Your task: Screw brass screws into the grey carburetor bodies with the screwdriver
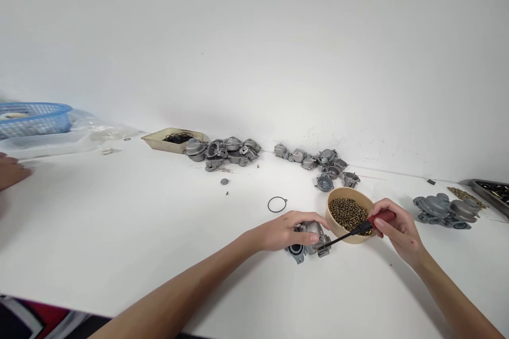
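Note:
My left hand (292,230) is closed over a grey metal carburetor (314,233) lying on the white table, thumb and fingers on its top and side. In my right hand (400,233) is a screwdriver with a red handle (384,216). Its dark shaft (342,237) slants down to the left, and the tip meets the carburetor's near right side. Just behind, a round tan tub (334,222) holds many small brass-coloured screws (349,213). A thin black rubber ring (277,204) lies beyond my left hand.
Grey metal parts are heaped along the wall at centre left (234,151) and centre (328,159). More carburetors (445,211) stand at right, near a dark tray (491,190). A beige tray (157,140) holds black rings. Far left are a blue basket (59,111) and another person's hand (11,172).

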Demonstrator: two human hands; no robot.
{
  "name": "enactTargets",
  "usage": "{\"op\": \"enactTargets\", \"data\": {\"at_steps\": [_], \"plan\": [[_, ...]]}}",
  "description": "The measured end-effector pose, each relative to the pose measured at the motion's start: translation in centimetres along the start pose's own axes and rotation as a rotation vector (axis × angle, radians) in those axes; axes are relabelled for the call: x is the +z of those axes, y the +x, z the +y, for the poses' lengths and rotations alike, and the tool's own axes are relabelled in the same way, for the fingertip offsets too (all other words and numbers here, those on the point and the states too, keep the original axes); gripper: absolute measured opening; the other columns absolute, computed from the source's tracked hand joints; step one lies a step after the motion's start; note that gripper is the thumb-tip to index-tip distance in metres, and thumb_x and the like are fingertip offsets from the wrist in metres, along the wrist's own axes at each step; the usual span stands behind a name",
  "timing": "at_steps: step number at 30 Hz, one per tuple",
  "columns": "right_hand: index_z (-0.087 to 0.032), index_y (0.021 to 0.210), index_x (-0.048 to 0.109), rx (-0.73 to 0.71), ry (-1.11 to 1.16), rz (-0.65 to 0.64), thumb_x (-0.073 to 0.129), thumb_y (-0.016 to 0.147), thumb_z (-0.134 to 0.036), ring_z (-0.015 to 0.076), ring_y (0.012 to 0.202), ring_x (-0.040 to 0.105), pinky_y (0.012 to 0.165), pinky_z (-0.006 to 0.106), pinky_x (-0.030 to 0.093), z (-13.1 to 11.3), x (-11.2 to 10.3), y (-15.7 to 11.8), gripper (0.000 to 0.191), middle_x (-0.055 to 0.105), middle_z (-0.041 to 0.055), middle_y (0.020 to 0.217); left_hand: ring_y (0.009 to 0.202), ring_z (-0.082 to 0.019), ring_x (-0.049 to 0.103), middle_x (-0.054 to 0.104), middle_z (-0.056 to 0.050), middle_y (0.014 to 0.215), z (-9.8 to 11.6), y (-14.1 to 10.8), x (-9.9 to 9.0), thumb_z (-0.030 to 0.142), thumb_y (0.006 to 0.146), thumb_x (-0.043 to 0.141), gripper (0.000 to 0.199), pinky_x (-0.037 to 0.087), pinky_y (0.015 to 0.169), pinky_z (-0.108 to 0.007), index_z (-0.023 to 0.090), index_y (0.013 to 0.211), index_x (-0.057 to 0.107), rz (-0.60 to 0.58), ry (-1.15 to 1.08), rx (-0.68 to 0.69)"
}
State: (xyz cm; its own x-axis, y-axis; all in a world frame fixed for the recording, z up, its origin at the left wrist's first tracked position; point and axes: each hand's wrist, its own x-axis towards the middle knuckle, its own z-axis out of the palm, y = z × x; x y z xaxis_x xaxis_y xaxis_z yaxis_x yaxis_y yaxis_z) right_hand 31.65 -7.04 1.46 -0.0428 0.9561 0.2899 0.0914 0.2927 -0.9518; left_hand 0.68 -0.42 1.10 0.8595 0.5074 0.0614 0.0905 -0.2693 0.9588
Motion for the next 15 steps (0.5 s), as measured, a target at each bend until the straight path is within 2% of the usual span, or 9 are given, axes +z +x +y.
{"op": "enactTargets", "data": {"at_steps": [6,15], "plan": [[-0.02,0.092,0.068,-0.001,0.029,0.001,0.082,0.086,-0.048,0.0113,0.061,0.05,0.055,0.025,0.04,0.23,-0.12,0.04,0.032,0.061,0.0041,0.086,0.107,-0.023,0.068,0.072,-0.002,0.121,-0.12,0.01,0.11,0.055,0.098,0.066,0.039,0.052,0.093,-0.031,0.035,0.131,0.069,0.012,-0.011,-0.007],[-0.02,0.095,0.067,-0.003,-0.02,-0.058,0.08,0.089,-0.049,0.0127,0.064,0.055,0.057,0.025,0.045,0.08,-0.45,0.05,0.032,0.063,0.005,0.091,0.114,-0.023,0.065,0.07,-0.002,0.13,0.51,0.04,0.29,0.054,0.1,0.062,0.037,0.048,0.099,-0.031,0.033,0.129,0.07,0.052,0.048,0.028]]}}
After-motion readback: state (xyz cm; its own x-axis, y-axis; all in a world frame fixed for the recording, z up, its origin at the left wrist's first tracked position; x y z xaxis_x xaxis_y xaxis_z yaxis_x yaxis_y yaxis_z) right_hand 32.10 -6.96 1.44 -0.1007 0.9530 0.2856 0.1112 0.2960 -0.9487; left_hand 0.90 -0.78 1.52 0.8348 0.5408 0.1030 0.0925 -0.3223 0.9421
